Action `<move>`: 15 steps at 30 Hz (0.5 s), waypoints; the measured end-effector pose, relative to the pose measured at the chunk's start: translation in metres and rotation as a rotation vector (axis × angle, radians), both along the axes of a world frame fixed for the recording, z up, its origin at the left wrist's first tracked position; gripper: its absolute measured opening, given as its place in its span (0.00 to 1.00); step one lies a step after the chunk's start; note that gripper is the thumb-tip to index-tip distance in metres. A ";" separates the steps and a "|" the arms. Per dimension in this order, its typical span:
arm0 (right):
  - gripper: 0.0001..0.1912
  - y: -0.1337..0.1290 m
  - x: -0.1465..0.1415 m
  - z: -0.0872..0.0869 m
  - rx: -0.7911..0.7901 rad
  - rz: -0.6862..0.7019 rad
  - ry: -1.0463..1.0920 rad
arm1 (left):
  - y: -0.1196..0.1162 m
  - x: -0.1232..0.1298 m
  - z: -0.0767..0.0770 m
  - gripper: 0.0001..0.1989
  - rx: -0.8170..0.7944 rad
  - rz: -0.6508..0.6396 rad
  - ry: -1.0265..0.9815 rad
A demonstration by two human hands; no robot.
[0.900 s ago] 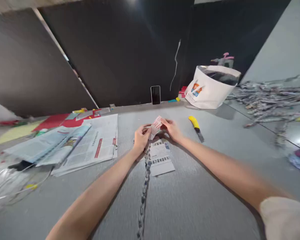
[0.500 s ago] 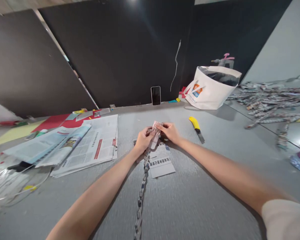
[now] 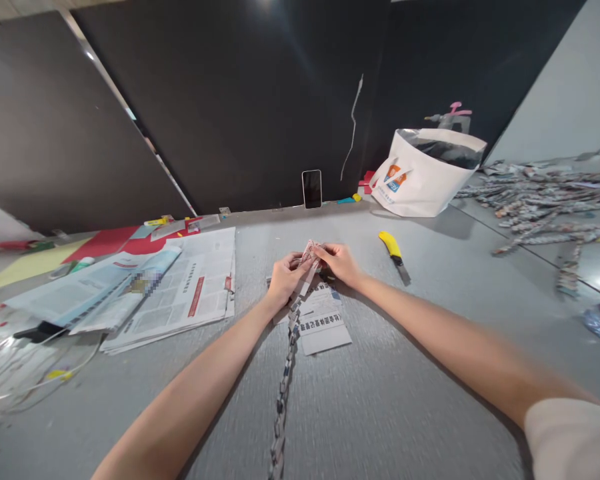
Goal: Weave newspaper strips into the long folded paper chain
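Observation:
Between my hands is a small folded strip of printed newspaper [image 3: 307, 275]. My left hand [image 3: 284, 279] is closed on its left side, thumb on top. From the right, my right hand [image 3: 341, 264] pinches its upper edge. A long chain of folded paper links [image 3: 284, 390] runs from below my left hand toward the near table edge; whether it joins the strip is hidden by the fingers. Under and just in front of my hands lie cut newspaper pieces [image 3: 325, 339] with large printed characters. A yellow-handled utility knife [image 3: 394, 255] rests to the right of my right hand.
Stacked newspapers [image 3: 213, 267] lie at the left, with coloured sheets [image 3: 103, 243] behind. A phone [image 3: 312, 189] leans on the black panel. A white bag [image 3: 425, 177] stands at the back right, beside many paper chains [image 3: 540, 200]. Cables [image 3: 35, 383] lie at the left edge.
The paper strip has turned slightly and looks narrower between my fingers. Both hands stay almost where they were.

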State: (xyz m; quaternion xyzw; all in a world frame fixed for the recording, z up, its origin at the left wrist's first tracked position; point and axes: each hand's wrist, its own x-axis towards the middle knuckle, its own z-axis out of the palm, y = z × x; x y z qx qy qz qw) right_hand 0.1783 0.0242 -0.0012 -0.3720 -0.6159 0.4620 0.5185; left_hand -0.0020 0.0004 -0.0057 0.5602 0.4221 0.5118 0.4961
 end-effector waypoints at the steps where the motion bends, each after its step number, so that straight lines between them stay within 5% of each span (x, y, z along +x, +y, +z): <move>1: 0.28 0.001 0.000 -0.001 0.005 -0.016 0.001 | 0.000 0.000 0.000 0.24 0.005 0.008 0.019; 15: 0.28 0.007 0.004 -0.001 0.031 -0.333 0.135 | -0.001 -0.002 0.000 0.23 -0.008 0.002 0.118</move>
